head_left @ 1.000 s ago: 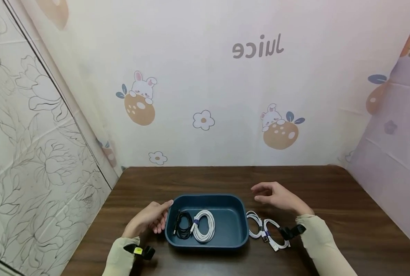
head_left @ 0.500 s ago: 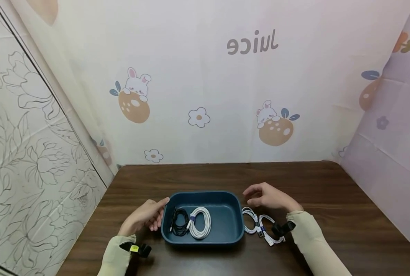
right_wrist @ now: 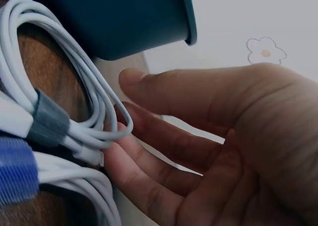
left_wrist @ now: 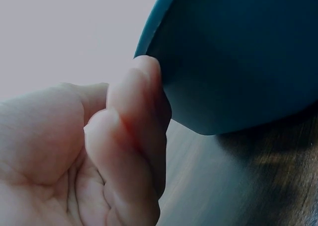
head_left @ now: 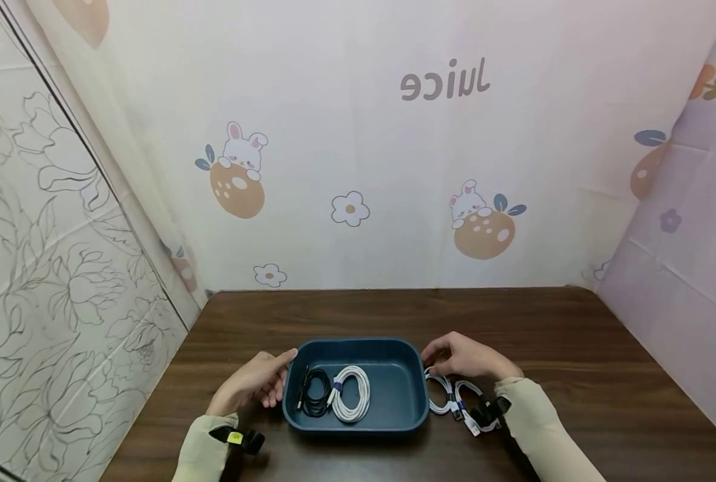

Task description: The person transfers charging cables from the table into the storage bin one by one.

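Observation:
A dark blue tray [head_left: 397, 389] stands mid-table, holding a coiled black cable [head_left: 314, 408] and a larger coiled white cable [head_left: 364, 395]. My left hand [head_left: 257, 381] grips its left rim, thumb on top and other fingers curled at the outer wall [left_wrist: 238, 77]. To the right of the tray lie two coiled white cables, one with a dark grey tie [right_wrist: 48, 120] and one with a blue tie [right_wrist: 17, 171]. My right hand [head_left: 469, 356] is at the grey-tied coil [right_wrist: 74, 54]; in the right wrist view its fingertips overlap the coil's end, with the thumb apart.
The brown wooden table [head_left: 545, 328] runs back to a printed cloth backdrop [head_left: 358, 134]. A floral panel [head_left: 75, 268] stands on the left, and another cloth [head_left: 689, 234] hangs on the right. Black wrist cameras, such as the left one [head_left: 251, 440], sit on both sleeves.
My right hand has come left and down from beside the tray's far right to the nearest white coil. The left hand keeps its place on the rim. The head view shifted slightly.

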A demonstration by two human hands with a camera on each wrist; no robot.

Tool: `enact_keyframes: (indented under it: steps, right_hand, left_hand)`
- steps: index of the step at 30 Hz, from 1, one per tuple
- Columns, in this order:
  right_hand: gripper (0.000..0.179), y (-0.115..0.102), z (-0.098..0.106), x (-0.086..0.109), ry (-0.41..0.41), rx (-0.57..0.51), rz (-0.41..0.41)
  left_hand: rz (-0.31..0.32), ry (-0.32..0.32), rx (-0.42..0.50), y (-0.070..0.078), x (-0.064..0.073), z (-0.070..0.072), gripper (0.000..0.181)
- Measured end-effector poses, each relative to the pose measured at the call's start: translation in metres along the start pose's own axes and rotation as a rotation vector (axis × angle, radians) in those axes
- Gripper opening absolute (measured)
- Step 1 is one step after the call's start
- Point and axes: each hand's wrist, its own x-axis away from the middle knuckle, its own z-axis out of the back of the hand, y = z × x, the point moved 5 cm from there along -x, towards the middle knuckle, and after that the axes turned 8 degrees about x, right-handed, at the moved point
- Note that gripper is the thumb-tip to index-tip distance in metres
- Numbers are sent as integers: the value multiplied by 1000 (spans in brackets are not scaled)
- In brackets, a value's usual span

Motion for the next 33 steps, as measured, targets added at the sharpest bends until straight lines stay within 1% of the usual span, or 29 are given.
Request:
enact_keyframes:
  steps: [7,12,16,19,22,29,33]
  right_hand:
    - [21,-1,-2,0,-11,27,-35]
    - [21,0,-4,0,-15,11,-22]
    - [21,0,-4,-1,-23,9,10]
    - [20,0,-1,-3,-11,46,21]
    - [20,0,2,-3,4,74,6]
    - [16,-1,5,-1,21,55,19]
    - [15,2,4,2,28,52,7]
  left_hand:
    - [-11,-4,2,0,0,-1,65]
    - [-13,-6,4,-1,0,-2,65]
    - [-18,-7,1,-1,0,-2,65]
    - [-17,-6,3,-1,1,-2,65]
    - [-12,-8,6,0,2,-1,65]
    - [-10,-14,3,0,1,-2,65]
    - [-6,-13,2,-1,0,-1,65]
